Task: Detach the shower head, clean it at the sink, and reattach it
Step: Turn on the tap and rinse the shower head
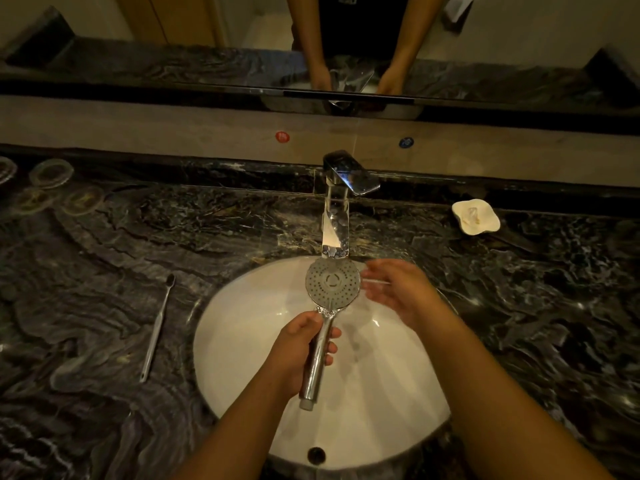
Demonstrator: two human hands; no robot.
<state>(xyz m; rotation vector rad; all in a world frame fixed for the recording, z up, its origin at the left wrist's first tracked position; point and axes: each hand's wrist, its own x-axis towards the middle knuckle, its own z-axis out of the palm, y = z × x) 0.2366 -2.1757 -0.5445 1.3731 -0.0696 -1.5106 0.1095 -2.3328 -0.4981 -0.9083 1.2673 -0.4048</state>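
Nearest me, at 6 o'clock, is the near wall of the white oval ceramic sink basin (242, 341), with a dark round hole (316, 454) in it.

Above the bowl I hold the chrome hand-held shower head with the round grey perforated face (325, 325). Its long axis runs from the open butt end at 6 o'clock to the face at 12 o'clock, leaning slightly towards 1 o'clock, nozzles turned up at me.

My left hand (301, 351) is wrapped round the handle at mid-length, thumb up near the neck. It is the nearer hand and carries the whole load.

My right hand (398, 289) holds nothing; its fingers are spread and blurred, just beside the face at 3 o'clock. I cannot tell whether they touch the rim.

The face's far edge sits directly under the lip of the chrome rectangular faucet spout (335, 220), so clearance at 12 o'clock is tight. Open room lies at 6 and 3 o'clock, within the bowl. Whether water is running I cannot tell.

In my judgement, scrubbing the face falls to the right hand.

On the dark veined marble counter (104, 254), a slim silver toothbrush (157, 327) lies at 9 o'clock, well apart. A white wavy soap dish (476, 216) sits at 2 o'clock.
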